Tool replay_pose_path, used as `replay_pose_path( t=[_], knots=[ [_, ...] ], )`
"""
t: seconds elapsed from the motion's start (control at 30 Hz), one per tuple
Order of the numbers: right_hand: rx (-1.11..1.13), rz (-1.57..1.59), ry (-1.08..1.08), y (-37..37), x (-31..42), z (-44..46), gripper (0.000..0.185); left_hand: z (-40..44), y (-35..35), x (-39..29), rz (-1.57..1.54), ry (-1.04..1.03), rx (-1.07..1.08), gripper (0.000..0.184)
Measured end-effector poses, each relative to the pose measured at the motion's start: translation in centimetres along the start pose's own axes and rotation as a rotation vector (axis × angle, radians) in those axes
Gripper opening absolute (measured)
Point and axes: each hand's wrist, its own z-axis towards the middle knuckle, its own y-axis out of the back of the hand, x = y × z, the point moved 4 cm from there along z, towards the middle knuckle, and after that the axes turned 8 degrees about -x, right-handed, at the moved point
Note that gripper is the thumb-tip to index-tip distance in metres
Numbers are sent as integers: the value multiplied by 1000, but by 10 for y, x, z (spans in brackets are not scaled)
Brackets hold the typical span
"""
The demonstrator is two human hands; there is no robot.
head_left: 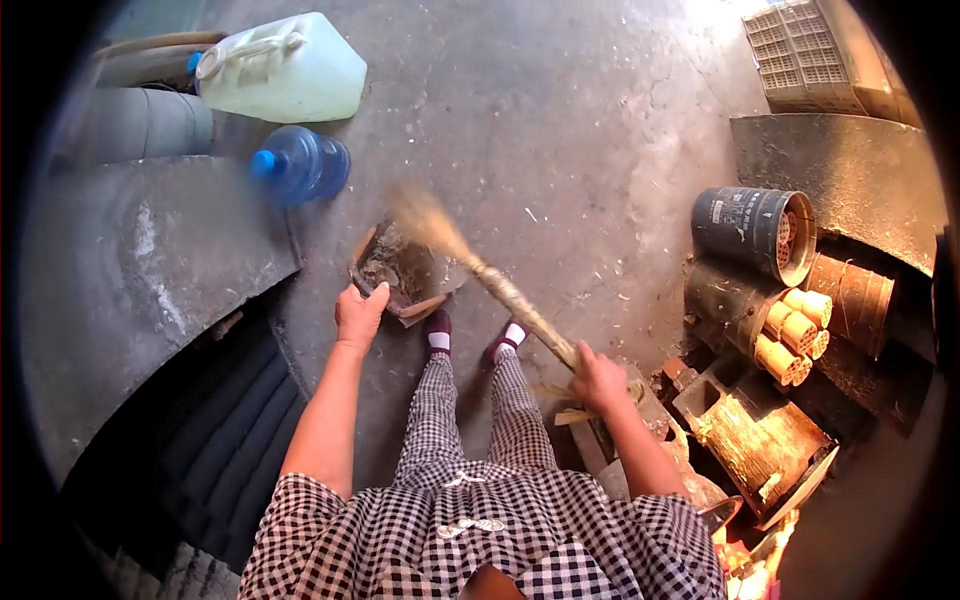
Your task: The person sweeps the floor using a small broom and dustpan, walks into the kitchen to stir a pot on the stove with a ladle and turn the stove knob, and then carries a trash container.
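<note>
Head view: the left hand [360, 314] is clamped on the near left edge of a dustpan [425, 307], its thumb over the edge and the other fingers hard to make out. Greyish debris [385, 270] lies inside the pan, which is low over the concrete floor [570, 150]; whether it touches the floor cannot be told. The right hand [600, 380] is closed around the handle of a broom [515, 300], which slants up and to the left so that its blurred bristles are by the pan's far right side. Two dark red shoes [438, 322] stand just below, under checked trousers [430, 410]. Beyond the pan, a blue water bottle [318, 166] lies on its side, with a large pale jug [300, 75] lying farther off. Left of the pan is a grey slab [140, 270] above a dark recess. At right, a black drum [738, 225] lies on its side, near orange-lit cylinders with holes in their ends [790, 330], and a plastic crate [800, 60] is farther back.
</note>
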Motion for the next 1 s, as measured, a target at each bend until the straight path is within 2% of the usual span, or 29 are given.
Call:
replay_pose_path(
  t=[0.03,0.07,0.17,0.23,0.3,0.37,0.43,0.5,0.53,0.6,0.63,0.67,0.7,0.77,0.83,0.87,0.97,1.0],
  knots=[
    [6,25,-54,-3,-11,-12,55,-3,2,2,29,-16,-9,26],
    [12,51,-108,-8,-19,-20,58,-6,1,2,6,-20,42,16],
    [-31,163,-445,-22,-31,-7,53,-4,2,10,-21,-42,48,14],
    [-7,226,-549,-42,-21,11,55,-3,1,14,-50,4,41,29],
    [21,275,-609,-66,6,37,55,-3,6,3,97,-24,12,35],
    [107,303,-509,-75,40,33,53,-5,4,5,15,-42,-32,36],
    [225,415,-286,-71,56,25,53,-12,10,-5,43,-10,-22,35],
    [175,482,-218,-31,69,9,55,-11,12,8,92,-16,4,34],
    [114,538,-178,-41,60,5,62,-12,10,19,-31,-54,-10,34],
    [32,466,-223,7,67,-21,67,-18,6,28,-110,55,66,34],
    [-8,467,-248,12,58,-34,67,-25,6,25,21,119,55,37],
    [-16,440,-284,22,50,-43,65,-26,-4,34,21,66,18,40],
    [-20,414,-325,31,38,-52,63,-38,1,5,-25,93,49,42],
    [-181,444,-341,34,-4,-56,51,-50,11,-48,-5,103,55,41],
    [-202,486,-415,54,-34,-55,42,-47,6,-75,-101,110,51,41],
    [-206,512,-453,64,-47,-48,37,-38,-3,-78,-195,96,49,33],
    [-216,656,-529,86,-80,-22,30,-23,-9,-145,-524,76,57,23],
    [-228,632,-539,102,-83,-14,30,-22,-3,-178,-500,144,97,9]
  ],
)
